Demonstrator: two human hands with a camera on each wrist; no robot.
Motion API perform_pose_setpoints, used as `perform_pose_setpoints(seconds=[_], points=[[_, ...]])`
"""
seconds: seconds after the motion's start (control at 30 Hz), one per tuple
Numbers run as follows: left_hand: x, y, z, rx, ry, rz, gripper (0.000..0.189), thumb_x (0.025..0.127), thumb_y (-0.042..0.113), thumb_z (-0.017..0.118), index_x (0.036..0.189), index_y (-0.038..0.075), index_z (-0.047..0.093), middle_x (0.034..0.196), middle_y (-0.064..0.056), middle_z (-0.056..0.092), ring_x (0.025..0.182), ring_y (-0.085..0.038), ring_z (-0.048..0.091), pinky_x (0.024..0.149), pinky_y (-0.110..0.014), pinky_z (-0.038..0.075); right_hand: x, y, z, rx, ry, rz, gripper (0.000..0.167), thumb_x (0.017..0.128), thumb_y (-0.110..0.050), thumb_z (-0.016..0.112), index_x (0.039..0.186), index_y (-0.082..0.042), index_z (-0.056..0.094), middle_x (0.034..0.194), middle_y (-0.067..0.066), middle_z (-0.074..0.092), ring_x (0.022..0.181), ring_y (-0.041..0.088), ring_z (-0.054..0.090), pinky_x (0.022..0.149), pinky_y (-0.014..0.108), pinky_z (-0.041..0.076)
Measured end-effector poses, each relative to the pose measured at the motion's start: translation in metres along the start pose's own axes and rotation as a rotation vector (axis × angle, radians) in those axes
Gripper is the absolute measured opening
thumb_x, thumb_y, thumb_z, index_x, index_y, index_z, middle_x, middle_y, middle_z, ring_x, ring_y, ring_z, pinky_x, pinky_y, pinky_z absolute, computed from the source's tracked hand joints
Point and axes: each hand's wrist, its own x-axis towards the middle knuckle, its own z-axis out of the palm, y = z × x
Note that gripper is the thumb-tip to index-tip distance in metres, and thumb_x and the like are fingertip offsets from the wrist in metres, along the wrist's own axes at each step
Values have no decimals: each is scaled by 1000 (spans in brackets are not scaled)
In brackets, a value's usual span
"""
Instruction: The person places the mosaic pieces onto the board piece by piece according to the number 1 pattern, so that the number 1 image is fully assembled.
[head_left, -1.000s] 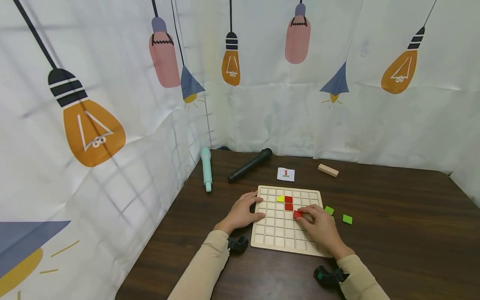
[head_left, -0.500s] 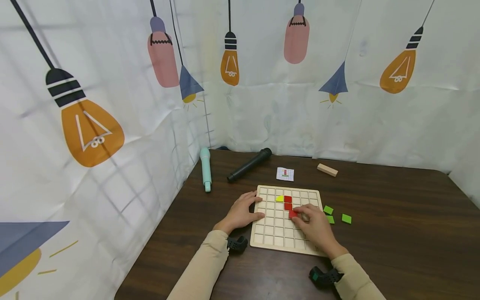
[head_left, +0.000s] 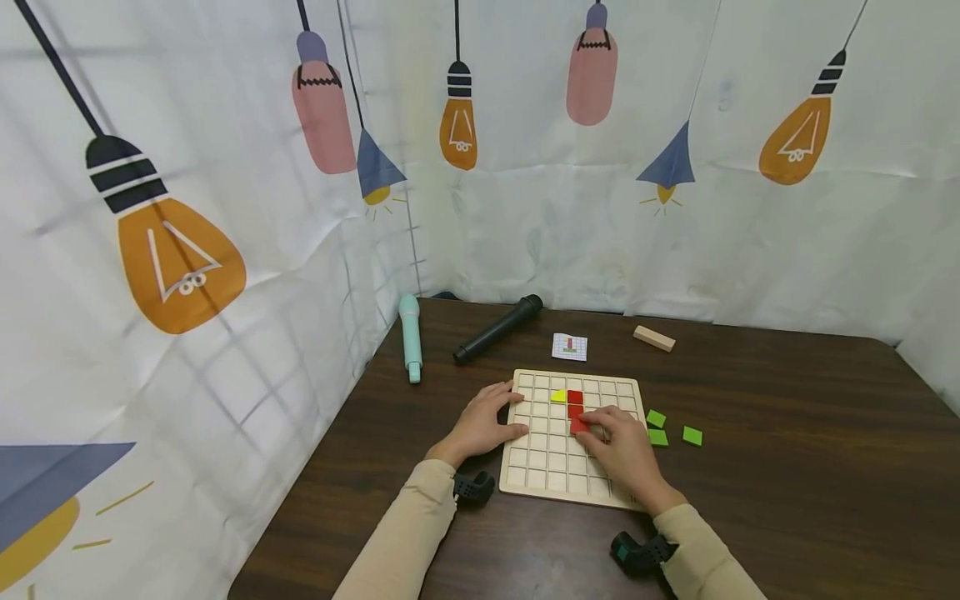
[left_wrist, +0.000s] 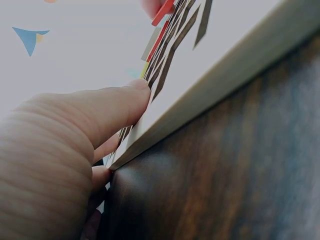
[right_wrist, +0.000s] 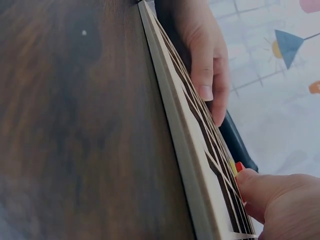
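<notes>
A pale wooden grid board point(head_left: 540, 460) lies flat on the dark table. My left hand point(head_left: 480, 425) rests on its left edge, the thumb on the top face in the left wrist view and the fingers spread along the side. Between thumb and fingertips my right hand point(head_left: 622, 454) pinches a red square tile point(head_left: 577, 426), low over the board. Directly above that tile, a red square point(head_left: 575, 412) and another red square point(head_left: 575, 397) sit in one column. Left of the upper one is a yellow tile point(head_left: 558, 396) with a slanted side.
Right of the board lie a green tile point(head_left: 656, 418), a second green tile point(head_left: 657, 437) and a third green tile point(head_left: 692, 436). Behind it are a small pattern card point(head_left: 570, 347), a wooden block point(head_left: 654, 338), a black microphone point(head_left: 498, 329) and a mint microphone point(head_left: 411, 340).
My right hand has moved left with the red tile, bringing it into line under the other two red squares. The left hand stays at the board's edge.
</notes>
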Motion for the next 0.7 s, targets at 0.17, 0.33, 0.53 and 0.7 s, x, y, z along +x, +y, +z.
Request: perform_pose_setpoints(seconds=[0.17, 0.33, 0.53, 0.7], points=[[1, 1, 0, 8, 0, -11, 57, 89, 41, 71, 138, 16, 56, 157, -4, 34, 146, -26, 25, 113, -55, 27, 1, 0, 1, -18, 8, -25, 29, 82, -23, 81, 108, -12, 76, 102, 0, 68, 96, 24, 62, 81, 42, 50], [1, 1, 0, 16, -1, -20, 57, 88, 41, 71, 138, 16, 56, 157, -4, 34, 146, -26, 25, 112, -55, 28, 1, -1, 2, -18, 11, -22, 29, 81, -22, 82, 108, -12, 76, 100, 0, 67, 94, 23, 62, 78, 40, 50], [1, 1, 0, 7, -1, -13, 57, 89, 40, 71, 138, 16, 56, 157, -4, 34, 146, -26, 25, 112, -55, 28, 1, -1, 2, -17, 7, -18, 29, 81, -22, 82, 108, -12, 76, 101, 0, 67, 96, 23, 62, 79, 41, 50], [1, 1, 1, 11, -2, -9, 57, 89, 40, 71, 138, 16, 56, 157, -4, 34, 146, -26, 25, 113, -53, 27, 2, 0, 2, -15, -1, -16, 29, 81, -21, 82, 108, -13, 76, 102, 0, 67, 97, 24, 62, 81, 43, 51]])
